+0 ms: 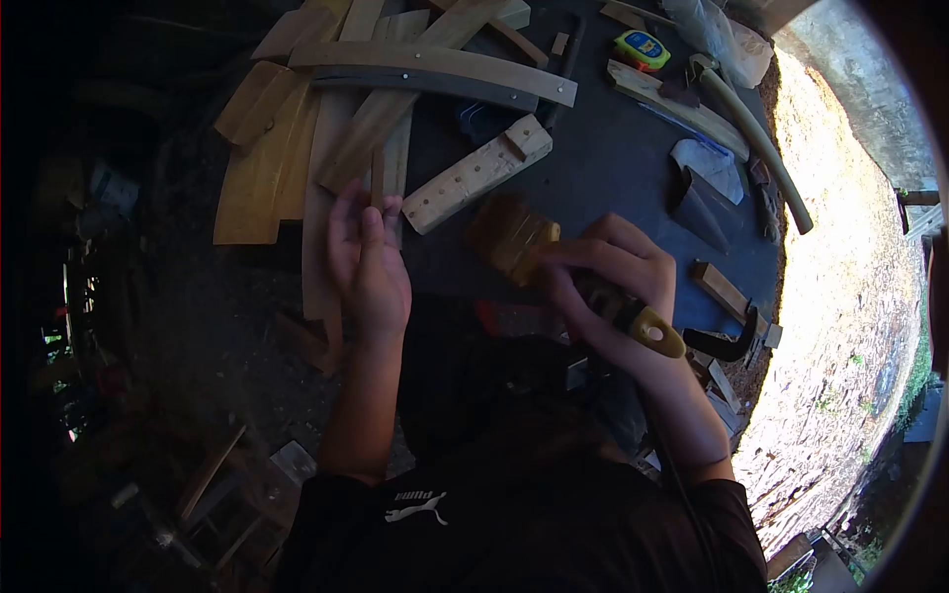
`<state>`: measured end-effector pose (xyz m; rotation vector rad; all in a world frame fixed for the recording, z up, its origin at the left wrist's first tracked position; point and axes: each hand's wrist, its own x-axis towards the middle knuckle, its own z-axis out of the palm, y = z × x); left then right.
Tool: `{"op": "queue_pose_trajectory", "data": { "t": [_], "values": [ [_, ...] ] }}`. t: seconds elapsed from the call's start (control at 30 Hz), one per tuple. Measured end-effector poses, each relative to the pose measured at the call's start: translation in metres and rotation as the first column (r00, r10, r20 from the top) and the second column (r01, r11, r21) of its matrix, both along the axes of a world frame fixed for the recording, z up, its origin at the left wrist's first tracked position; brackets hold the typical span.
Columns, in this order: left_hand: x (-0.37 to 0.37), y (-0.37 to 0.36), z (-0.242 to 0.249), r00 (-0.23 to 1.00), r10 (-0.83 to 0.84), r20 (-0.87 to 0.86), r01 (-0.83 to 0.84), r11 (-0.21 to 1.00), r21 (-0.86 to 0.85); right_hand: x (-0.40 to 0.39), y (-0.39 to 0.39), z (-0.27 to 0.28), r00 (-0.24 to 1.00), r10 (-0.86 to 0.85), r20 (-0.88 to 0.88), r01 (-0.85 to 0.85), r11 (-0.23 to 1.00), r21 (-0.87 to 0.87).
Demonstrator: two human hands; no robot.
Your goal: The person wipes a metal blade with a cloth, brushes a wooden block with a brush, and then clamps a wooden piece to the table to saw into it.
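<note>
My left hand (371, 262) is closed on a slim wooden strip (378, 176), which points up past the thumb. My right hand (618, 277) wraps around a handheld tool (647, 331) with a yellow-and-black handle. At the tool's far end is a broad brownish head, dim and blurred, so its exact kind cannot be made out. Between and beyond the hands, a pale wooden block (465, 183) with a row of holes lies at a slant on the dark tabletop (593, 163). Long wooden boards (267, 188) lie overlapped near my left hand.
Curved wooden strips (445, 67) with metal fasteners rest across the boards. At the back right are a yellow-green tape measure (643, 49) and a hammer (761, 148). A dark clamp (727, 343) sits at the right edge, beside a wooden piece (722, 289). Sandpaper-like sheets (700, 208) lie nearby.
</note>
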<state>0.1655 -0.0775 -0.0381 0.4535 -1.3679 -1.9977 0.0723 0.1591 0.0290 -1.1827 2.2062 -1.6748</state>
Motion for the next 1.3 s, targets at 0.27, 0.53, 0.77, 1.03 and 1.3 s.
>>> {"op": "queue_pose_trajectory", "data": {
  "t": [0.27, 0.53, 0.77, 1.03, 1.3],
  "values": [
    [-0.002, -0.002, -0.002, 1.0, -0.009, 0.004, 0.009, 1.0, -0.013, -0.016, 0.066, 0.02, 0.998, -0.013, 0.065, 0.01, 0.999, 0.049],
    [-0.006, -0.004, -0.005, 0.998, 0.045, 0.032, -0.043, 0.997, -0.064, -0.007, 0.15, 0.074, 0.982, -0.175, 0.066, 0.15, 0.949, 0.278],
    [-0.006, -0.004, -0.006, 0.997, 0.056, 0.051, -0.051, 0.994, -0.095, 0.0, 0.167, 0.07, 0.994, -0.095, -0.054, 0.109, 0.895, 0.433],
    [-0.009, -0.002, 0.0, 0.996, 0.059, 0.061, -0.05, 0.99, -0.133, 0.017, 0.169, 0.068, 0.978, -0.202, -0.057, 0.208, 0.901, 0.382],
    [-0.008, 0.02, 0.002, 0.973, 0.216, 0.077, -0.174, 0.915, -0.365, 0.007, 0.195, 0.07, 0.964, -0.255, -0.071, 0.261, 0.869, 0.421]
  ]
}}
